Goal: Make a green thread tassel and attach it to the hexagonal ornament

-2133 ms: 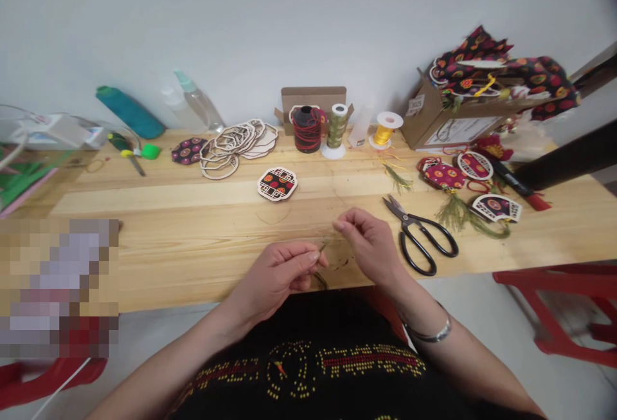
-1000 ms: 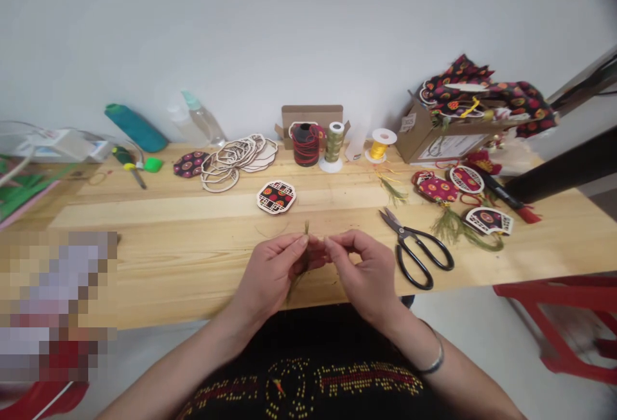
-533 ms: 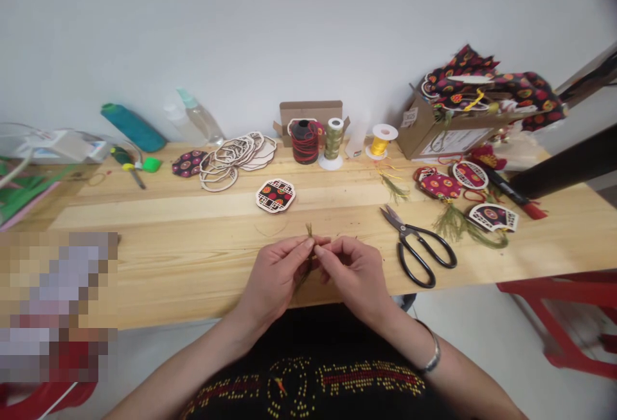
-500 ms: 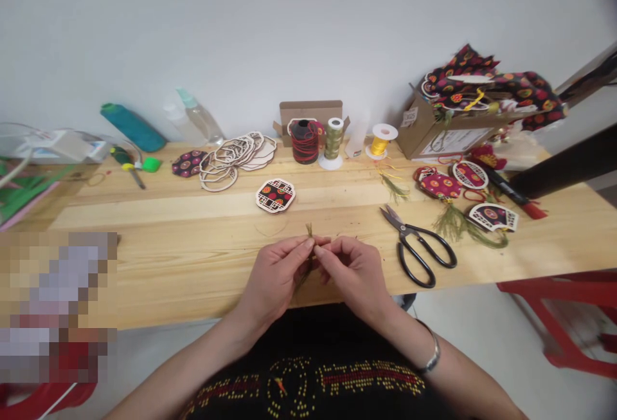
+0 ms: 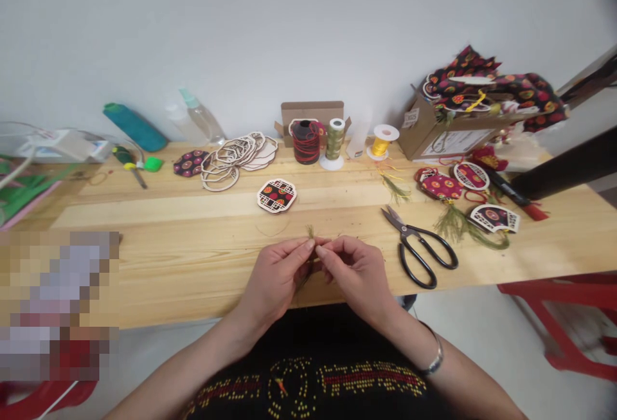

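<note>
My left hand [image 5: 276, 275] pinches a small bundle of olive-green threads [image 5: 310, 232] between thumb and forefinger, and its frayed ends poke up above the fingertips. My right hand [image 5: 355, 272] is closed, with thumb and forefinger pinched against the same bundle; the exact strand between them is hidden. More threads hang below, between the two hands. Both hands are just above the front of the wooden table. To the right of my right hand lie black-handled scissors [image 5: 419, 246], blades slightly apart. Beyond my hands rests a patterned fabric ornament [image 5: 276, 196] with a pale cut-out frame.
At the back stand a red-and-black thread spool [image 5: 306, 143], a green spool [image 5: 334, 140] and a yellow spool [image 5: 380, 145]. Pale cut-out frames [image 5: 220, 179] lie left of them. On the right are tasselled ornaments [image 5: 441, 184] and a cardboard box [image 5: 446, 140] heaped with patterned fabric.
The frayed thread ends above my left fingertips look slightly more fanned out. Both hands keep nearly the same place and pinch.
</note>
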Demonstrator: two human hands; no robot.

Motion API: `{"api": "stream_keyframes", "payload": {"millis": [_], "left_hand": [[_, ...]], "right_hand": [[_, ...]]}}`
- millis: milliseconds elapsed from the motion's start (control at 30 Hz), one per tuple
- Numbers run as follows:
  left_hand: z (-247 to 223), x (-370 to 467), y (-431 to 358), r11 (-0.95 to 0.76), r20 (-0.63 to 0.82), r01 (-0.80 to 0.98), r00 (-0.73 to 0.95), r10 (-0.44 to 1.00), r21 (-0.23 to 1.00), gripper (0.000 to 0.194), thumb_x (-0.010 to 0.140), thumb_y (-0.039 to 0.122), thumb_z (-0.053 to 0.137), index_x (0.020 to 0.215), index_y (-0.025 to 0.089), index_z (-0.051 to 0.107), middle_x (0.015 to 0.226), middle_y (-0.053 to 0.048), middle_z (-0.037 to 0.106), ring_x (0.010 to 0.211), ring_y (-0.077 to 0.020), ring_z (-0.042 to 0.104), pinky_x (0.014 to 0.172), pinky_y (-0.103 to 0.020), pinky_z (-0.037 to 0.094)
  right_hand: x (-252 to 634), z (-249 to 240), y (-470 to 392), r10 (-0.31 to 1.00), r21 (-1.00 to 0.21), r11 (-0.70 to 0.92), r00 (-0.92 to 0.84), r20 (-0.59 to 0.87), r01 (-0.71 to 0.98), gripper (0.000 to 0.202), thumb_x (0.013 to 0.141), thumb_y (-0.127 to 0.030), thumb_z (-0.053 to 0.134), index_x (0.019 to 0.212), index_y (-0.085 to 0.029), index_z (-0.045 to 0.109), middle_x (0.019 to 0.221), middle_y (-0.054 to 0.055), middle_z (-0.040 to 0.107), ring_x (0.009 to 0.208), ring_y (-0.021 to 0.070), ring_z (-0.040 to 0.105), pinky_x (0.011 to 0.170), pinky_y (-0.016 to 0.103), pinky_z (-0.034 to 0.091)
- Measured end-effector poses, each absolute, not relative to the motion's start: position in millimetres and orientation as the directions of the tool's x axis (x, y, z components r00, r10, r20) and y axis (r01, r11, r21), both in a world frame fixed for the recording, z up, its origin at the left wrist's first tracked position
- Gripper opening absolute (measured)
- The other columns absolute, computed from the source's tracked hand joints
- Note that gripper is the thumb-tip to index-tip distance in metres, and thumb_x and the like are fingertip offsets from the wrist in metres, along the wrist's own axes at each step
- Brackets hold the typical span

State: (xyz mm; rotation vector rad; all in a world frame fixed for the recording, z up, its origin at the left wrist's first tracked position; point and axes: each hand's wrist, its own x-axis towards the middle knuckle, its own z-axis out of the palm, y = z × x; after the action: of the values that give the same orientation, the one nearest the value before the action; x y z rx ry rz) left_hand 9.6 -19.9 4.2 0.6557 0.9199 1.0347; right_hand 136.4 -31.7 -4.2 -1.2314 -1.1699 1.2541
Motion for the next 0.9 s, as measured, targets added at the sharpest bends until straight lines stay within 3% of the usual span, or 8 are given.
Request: {"api": "stream_keyframes", "payload": {"millis": [367,567,900], "left_hand": [[4.8,8.4,-20.1,0.391,-0.329,-0.451,0.213,0.920,0.802,0.012,0.072,0.022,0.073,0.080,0.014,0.077,0.071,-0.006,0.072,0.063,-0.0117,0.061,0.057,-0.023,0.048],[5.9,8.4,-19.9,0.391,-0.323,-0.441,0.222,0.920,0.808,0.013,0.075,0.022,0.071,0.082,0.014,0.077,0.074,-0.007,0.073,0.064,-0.0125,0.062,0.061,-0.024,0.049],[3.1,8.7,-20.0,0.407,-0.333,-0.445,0.237,0.912,0.798,0.014,0.077,0.023,0.069,0.086,0.015,0.077,0.080,-0.008,0.074,0.072,-0.0138,0.065,0.066,-0.023,0.051]], "right_hand": [[141.9,-3.8,-31.1,0.999,-0.998,0.012,-0.052,0.009,0.059,0.013,0.081,-0.022,0.059,0.074,-0.019,0.070,0.073,0.003,0.070,0.058,0.0102,0.057,0.055,0.025,0.048],[143.6,-1.6,-30.3,0.997,-0.993,0.041,-0.075,0.032,0.114,0.015,0.081,-0.019,0.058,0.072,-0.019,0.070,0.059,-0.001,0.064,0.058,0.0109,0.058,0.057,0.025,0.047],[146.1,-4.4,-30.3,0.994,-0.976,0.074,-0.094,0.055,0.204,0.016,0.082,-0.019,0.057,0.073,-0.020,0.070,0.061,0.000,0.065,0.057,0.0113,0.059,0.056,0.024,0.047]]}}
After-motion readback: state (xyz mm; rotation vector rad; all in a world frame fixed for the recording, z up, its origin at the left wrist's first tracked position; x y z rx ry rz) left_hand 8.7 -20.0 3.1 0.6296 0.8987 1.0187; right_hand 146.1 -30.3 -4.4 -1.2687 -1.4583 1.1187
